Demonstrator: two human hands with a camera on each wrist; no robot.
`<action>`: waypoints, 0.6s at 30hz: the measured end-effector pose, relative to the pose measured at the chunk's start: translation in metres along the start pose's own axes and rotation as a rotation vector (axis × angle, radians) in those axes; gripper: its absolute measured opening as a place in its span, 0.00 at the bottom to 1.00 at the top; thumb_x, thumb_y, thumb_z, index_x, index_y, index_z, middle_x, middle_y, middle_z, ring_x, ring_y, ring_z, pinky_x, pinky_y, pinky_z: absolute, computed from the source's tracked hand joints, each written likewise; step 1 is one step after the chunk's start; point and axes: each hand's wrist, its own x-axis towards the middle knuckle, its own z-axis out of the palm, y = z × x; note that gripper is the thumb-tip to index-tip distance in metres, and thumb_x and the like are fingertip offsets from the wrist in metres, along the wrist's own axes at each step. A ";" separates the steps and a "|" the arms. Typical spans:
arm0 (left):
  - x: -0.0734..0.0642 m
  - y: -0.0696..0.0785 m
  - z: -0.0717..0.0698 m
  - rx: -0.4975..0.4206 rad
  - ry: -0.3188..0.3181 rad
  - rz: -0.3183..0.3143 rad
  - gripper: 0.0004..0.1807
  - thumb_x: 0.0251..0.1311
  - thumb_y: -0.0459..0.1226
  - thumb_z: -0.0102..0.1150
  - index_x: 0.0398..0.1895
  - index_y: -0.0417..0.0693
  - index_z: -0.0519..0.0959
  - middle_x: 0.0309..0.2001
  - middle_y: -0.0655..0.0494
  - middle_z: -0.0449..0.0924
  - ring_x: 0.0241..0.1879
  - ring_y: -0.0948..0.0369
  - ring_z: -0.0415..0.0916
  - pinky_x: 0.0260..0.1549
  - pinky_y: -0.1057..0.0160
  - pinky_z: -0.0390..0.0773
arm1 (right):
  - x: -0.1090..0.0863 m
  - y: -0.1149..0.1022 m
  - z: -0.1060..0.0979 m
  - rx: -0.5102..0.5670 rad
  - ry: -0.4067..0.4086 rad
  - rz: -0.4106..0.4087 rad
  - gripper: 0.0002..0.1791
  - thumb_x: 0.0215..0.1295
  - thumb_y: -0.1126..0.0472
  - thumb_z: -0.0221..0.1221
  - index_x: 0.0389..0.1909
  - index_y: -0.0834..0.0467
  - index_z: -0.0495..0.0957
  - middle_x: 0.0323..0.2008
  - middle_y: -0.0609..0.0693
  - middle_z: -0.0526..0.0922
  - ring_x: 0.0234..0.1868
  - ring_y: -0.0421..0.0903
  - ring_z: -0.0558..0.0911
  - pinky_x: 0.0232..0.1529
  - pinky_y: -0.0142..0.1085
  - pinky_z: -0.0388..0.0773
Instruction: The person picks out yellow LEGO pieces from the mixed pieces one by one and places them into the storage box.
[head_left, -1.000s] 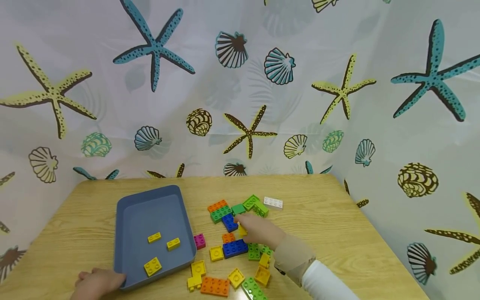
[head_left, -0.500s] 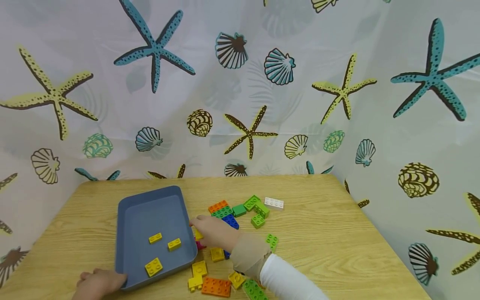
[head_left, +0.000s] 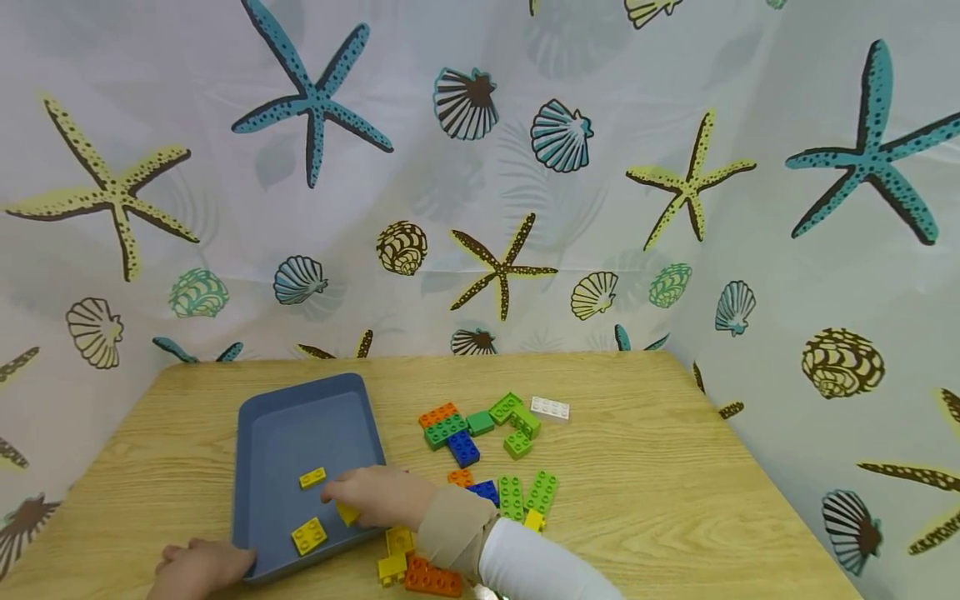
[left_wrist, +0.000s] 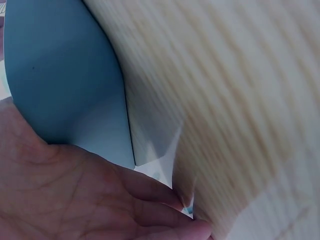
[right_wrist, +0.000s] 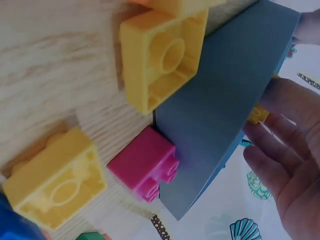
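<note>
A wooden table (head_left: 637,433) carries a blue-grey tray (head_left: 307,425) and, beside it, scattered coloured toy bricks (head_left: 463,448).

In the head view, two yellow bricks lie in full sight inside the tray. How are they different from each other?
The small brick has one row of two studs; the square brick has two rows of two. The square brick sits close to the near edge of the tray, while the small brick lies farther in. Both are yellow, with studs facing up.

The right hand (head_left: 386,496) hides — partly — its yellow brick (head_left: 347,513).
</note>
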 end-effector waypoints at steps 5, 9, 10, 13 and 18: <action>0.000 -0.002 0.002 0.035 0.047 0.036 0.48 0.55 0.46 0.46 0.53 0.08 0.36 0.52 0.09 0.29 0.55 0.24 0.32 0.56 0.37 0.41 | 0.008 -0.004 0.006 -0.124 -0.008 -0.065 0.31 0.51 0.62 0.64 0.57 0.43 0.67 0.47 0.33 0.76 0.44 0.30 0.75 0.48 0.24 0.67; 0.001 -0.004 0.003 0.067 0.079 0.053 0.49 0.54 0.48 0.47 0.52 0.08 0.38 0.51 0.09 0.33 0.54 0.24 0.36 0.55 0.36 0.45 | 0.013 -0.006 0.009 -0.172 -0.006 -0.089 0.27 0.56 0.65 0.59 0.57 0.43 0.68 0.41 0.33 0.79 0.36 0.31 0.77 0.41 0.23 0.70; 0.001 -0.004 0.003 0.073 0.078 0.052 0.50 0.54 0.48 0.47 0.52 0.08 0.38 0.51 0.09 0.33 0.54 0.24 0.37 0.55 0.36 0.46 | 0.014 -0.007 0.009 -0.172 -0.006 -0.098 0.26 0.57 0.66 0.58 0.57 0.44 0.68 0.40 0.34 0.79 0.34 0.31 0.77 0.38 0.22 0.70; 0.001 -0.003 0.003 0.091 0.064 0.048 0.49 0.55 0.48 0.47 0.53 0.08 0.38 0.52 0.08 0.32 0.54 0.24 0.36 0.55 0.37 0.46 | 0.013 -0.009 0.007 -0.180 -0.011 -0.116 0.24 0.59 0.68 0.55 0.56 0.46 0.69 0.39 0.36 0.80 0.32 0.31 0.77 0.33 0.21 0.71; 0.010 -0.004 0.006 0.105 0.051 0.024 0.49 0.55 0.48 0.47 0.53 0.08 0.38 0.52 0.09 0.32 0.55 0.24 0.36 0.55 0.37 0.46 | 0.012 -0.008 0.004 -0.161 -0.081 -0.054 0.28 0.60 0.67 0.55 0.59 0.43 0.66 0.42 0.36 0.79 0.36 0.31 0.76 0.29 0.22 0.70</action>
